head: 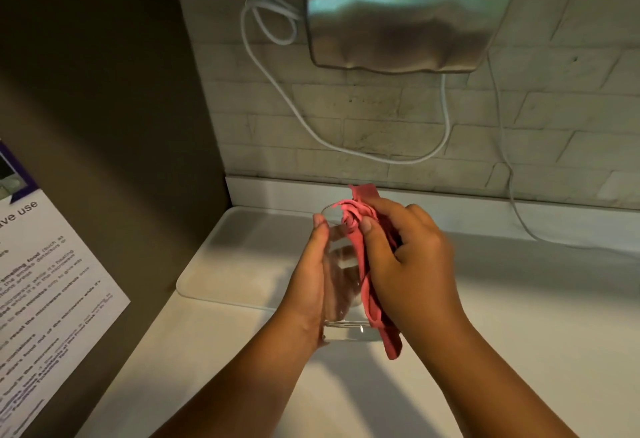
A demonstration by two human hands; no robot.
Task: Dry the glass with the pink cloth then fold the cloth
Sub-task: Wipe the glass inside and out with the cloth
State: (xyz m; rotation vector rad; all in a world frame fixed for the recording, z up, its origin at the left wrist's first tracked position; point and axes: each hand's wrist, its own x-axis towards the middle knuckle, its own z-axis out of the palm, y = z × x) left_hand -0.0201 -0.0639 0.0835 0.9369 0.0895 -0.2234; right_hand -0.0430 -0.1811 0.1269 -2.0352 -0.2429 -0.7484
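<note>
Right hand (408, 257) pinches bunched pink cloth (363, 264) against glass (341, 275); left hand (313, 282) cups glass from other side, held just above white surface (485, 333). Advice: turn glass steadily, push cloth inside rim, keep firm hold.

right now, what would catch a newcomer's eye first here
The pink cloth at centre, which the right hand presses against a clear glass gripped by the left hand over the white counter. Above, a shiny metal hand dryer hangs on the tiled wall.
</note>
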